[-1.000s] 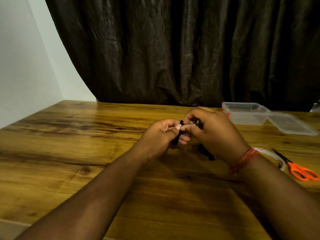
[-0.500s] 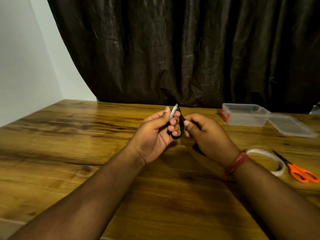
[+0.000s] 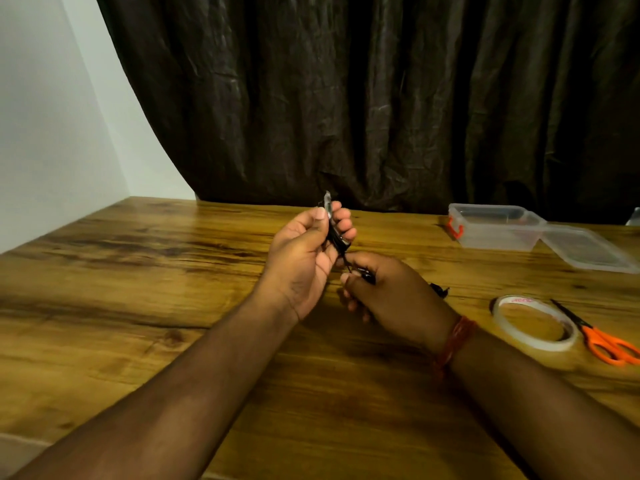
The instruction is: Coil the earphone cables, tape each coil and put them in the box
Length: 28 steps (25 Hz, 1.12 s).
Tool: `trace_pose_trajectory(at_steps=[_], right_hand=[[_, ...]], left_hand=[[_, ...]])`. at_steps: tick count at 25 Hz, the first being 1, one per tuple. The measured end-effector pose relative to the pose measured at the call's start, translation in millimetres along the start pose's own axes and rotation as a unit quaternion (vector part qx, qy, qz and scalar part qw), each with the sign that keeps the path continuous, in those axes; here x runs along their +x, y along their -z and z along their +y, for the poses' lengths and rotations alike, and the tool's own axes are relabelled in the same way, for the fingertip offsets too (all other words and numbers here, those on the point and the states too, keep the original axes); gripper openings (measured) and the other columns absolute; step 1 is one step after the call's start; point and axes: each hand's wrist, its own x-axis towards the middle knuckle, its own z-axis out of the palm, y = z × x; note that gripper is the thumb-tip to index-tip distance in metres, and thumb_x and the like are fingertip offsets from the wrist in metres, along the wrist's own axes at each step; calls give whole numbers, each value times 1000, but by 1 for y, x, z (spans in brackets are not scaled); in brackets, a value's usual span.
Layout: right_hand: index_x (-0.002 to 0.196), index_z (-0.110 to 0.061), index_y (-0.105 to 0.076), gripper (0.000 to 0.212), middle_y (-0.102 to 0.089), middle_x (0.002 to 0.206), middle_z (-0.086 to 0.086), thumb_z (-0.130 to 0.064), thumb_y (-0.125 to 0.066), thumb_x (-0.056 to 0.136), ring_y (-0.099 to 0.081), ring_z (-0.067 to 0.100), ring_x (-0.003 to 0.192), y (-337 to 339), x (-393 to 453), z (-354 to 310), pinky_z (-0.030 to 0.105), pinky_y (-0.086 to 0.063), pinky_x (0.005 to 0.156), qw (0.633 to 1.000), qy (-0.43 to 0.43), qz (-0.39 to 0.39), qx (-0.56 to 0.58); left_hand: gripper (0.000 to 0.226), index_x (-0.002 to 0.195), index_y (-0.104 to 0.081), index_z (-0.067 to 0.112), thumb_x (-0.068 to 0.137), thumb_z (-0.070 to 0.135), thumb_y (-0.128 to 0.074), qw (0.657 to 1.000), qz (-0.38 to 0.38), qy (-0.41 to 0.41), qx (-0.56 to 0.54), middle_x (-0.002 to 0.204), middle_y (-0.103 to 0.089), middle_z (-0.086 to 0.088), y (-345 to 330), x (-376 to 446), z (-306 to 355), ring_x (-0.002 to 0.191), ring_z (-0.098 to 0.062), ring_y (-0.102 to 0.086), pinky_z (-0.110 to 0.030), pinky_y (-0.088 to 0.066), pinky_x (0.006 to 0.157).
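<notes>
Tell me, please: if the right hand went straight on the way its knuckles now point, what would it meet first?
Probably the left hand. The right hand points up and to the left along the black cable that both hands hold. They seem almost touching, though depth is unclear.

Black earphone cable coil point(image 3: 335, 237), pinched between thumb and curled fingers, a strip of clear tape point(image 3: 327, 201) projecting above the fingertips. Clear plastic box point(image 3: 495, 226), lid off, and tape roll point(image 3: 535, 322) lie flat, well apart from the fingers.
</notes>
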Motion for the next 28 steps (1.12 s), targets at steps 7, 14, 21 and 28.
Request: trace_pose_trajectory(at_steps=[7, 14, 21, 28], right_hand=[[109, -17, -60, 20, -63, 100, 2, -16, -61, 89, -57, 18, 90, 7, -1, -2, 30, -45, 72, 952, 133, 110, -254], [103, -16, -62, 22, -59, 102, 0, -11, -70, 82, -56, 16, 91, 19, 4, 3, 24, -42, 73, 948, 167, 126, -241], [107, -23, -62, 31, -55, 109, -4, -27, -73, 78, -50, 18, 101, 37, 8, 10, 35, -47, 81, 914, 224, 69, -330], [115, -21, -60, 32, -57, 111, -7, -20, -71, 85, -56, 9, 102, 37, 9, 19, 33, -50, 86, 955, 220, -2, -200]], left_hand=[[24, 119, -61, 4, 103, 7, -43, 977, 30, -7, 211, 103, -75, -6, 4, 2, -14, 94, -11, -72, -17, -54, 74], [25, 115, -63, 6, 104, 10, -40, 959, -24, 82, 270, 97, -72, -9, 3, -6, -14, 82, -8, -69, -18, -53, 65], [27, 107, -59, -1, 102, 0, -33, 947, -62, 177, 259, 104, -58, -23, -1, -10, -10, 93, -31, -53, -46, -53, 92], [26, 111, -60, -6, 100, -1, -38, 934, -71, 203, 285, 87, -64, -13, 1, -10, -2, 65, -10, -61, -26, -54, 63]])
